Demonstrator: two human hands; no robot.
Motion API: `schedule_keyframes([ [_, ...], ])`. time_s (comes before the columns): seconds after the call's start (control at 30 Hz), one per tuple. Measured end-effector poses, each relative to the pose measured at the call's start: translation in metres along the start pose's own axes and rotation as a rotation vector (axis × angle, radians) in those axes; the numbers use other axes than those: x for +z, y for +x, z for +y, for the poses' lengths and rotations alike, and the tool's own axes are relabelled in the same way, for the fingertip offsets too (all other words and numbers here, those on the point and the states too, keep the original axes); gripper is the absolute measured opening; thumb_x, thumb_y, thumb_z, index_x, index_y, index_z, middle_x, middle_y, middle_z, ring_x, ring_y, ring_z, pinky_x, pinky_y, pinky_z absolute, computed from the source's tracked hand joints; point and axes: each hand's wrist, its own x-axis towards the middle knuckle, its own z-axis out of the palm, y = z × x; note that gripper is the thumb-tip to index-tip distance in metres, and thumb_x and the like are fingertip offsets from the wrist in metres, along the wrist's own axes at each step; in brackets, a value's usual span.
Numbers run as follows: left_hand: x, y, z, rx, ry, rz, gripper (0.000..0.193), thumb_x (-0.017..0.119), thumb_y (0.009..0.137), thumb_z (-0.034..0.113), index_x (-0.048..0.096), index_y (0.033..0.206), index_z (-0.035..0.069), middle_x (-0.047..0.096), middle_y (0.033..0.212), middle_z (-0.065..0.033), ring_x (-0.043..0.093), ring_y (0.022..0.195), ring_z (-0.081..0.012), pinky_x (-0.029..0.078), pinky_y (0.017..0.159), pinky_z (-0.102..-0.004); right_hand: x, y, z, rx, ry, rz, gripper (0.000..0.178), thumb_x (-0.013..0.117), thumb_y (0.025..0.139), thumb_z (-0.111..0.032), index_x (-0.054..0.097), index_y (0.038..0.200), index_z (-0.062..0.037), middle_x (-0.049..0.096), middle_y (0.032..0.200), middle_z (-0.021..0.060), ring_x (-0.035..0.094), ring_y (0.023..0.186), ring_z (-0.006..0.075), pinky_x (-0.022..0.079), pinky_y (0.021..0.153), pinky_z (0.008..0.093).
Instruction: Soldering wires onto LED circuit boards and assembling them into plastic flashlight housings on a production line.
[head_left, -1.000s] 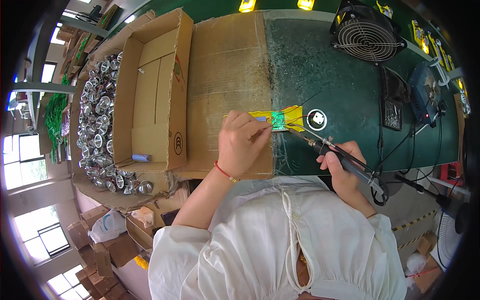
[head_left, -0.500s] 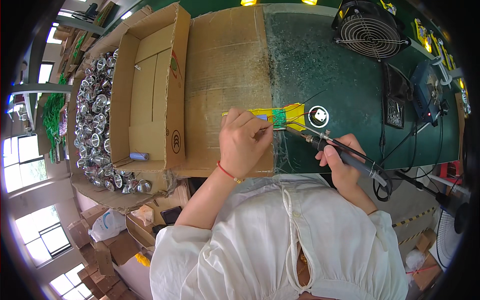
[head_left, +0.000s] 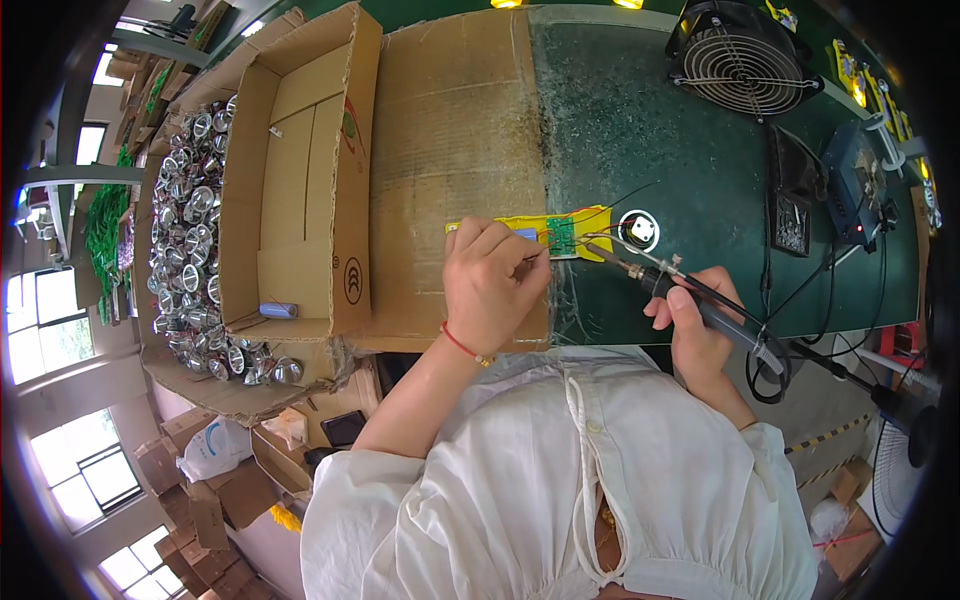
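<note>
My right hand (head_left: 700, 318) grips a soldering iron (head_left: 690, 302) with a dark handle and a thin tube clipped along it. The iron's tip lies over the right part of a yellow housing (head_left: 598, 222), just right of a green circuit board (head_left: 560, 232). Thin wires run from the board to a round white-rimmed lamp part (head_left: 638, 231) on the right. My left hand (head_left: 490, 280) is closed in a pinch at the board's left edge; what its fingertips hold is too small to make out. A blue cylindrical battery (head_left: 525, 234) shows partly behind its fingers.
An open cardboard box (head_left: 350, 220) stands left, with another blue cell (head_left: 279, 311) inside. Beyond it, a carton holds many silver reflector cups (head_left: 195, 230). A black fan (head_left: 745, 70) stands at the far right, with a blue soldering station (head_left: 848, 185) nearby. Cardboard (head_left: 450, 130) covers part of the green bench.
The soldering iron has shifted right and slightly up, its tip moving off the board's lower right corner. My left hand stays pinched in nearly the same place.
</note>
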Motion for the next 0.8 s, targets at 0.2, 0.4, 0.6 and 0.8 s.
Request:
schedule_keyframes([
  [0.2, 0.0012, -0.0005, -0.0011, -0.002, -0.009, 0.008, 0.009, 0.067, 0.057, 0.005, 0.058, 0.059, 0.009, 0.052, 0.062, -0.0016, 0.050, 0.069, -0.0215, 0.038, 0.064, -0.0335, -0.0033, 0.0001, -0.0003, 0.031, -0.040, -0.033, 0.011, 0.054, 0.081, -0.005, 0.044, 0.082, 0.0005, 0.049, 0.058, 0.0082, 0.048, 0.047, 0.0133, 0.047, 0.053, 0.0309],
  [0.4, 0.0010, -0.0012, 0.0002, 0.013, 0.011, 0.010, 0.010, 0.067, 0.057, 0.005, 0.058, 0.060, 0.009, 0.052, 0.061, -0.0011, 0.050, 0.070, -0.0213, 0.038, 0.064, -0.0334, -0.0050, 0.0016, 0.0037, 0.053, -0.001, -0.095, 0.011, 0.056, 0.080, -0.003, 0.048, 0.083, 0.0031, 0.055, 0.065, 0.0108, 0.056, 0.055, 0.0132, 0.045, 0.048, 0.0233],
  [0.6, 0.0026, -0.0039, -0.0010, 0.027, 0.024, 0.022, 0.010, 0.067, 0.057, 0.006, 0.058, 0.060, 0.010, 0.051, 0.061, -0.0004, 0.049, 0.069, -0.0206, 0.038, 0.063, -0.0330, -0.0012, 0.0042, 0.0022, 0.094, -0.063, -0.101, 0.011, 0.055, 0.080, -0.005, 0.046, 0.081, 0.0014, 0.051, 0.058, 0.0086, 0.050, 0.047, 0.0134, 0.048, 0.052, 0.0294],
  [0.8, 0.0025, -0.0042, -0.0020, 0.027, 0.021, 0.026, 0.010, 0.067, 0.057, 0.005, 0.058, 0.060, 0.010, 0.051, 0.061, -0.0007, 0.049, 0.069, -0.0207, 0.038, 0.063, -0.0329, -0.0014, 0.0026, 0.0046, 0.054, -0.055, -0.082, 0.011, 0.055, 0.079, -0.005, 0.045, 0.081, 0.0012, 0.050, 0.058, 0.0090, 0.049, 0.046, 0.0134, 0.048, 0.052, 0.0301],
])
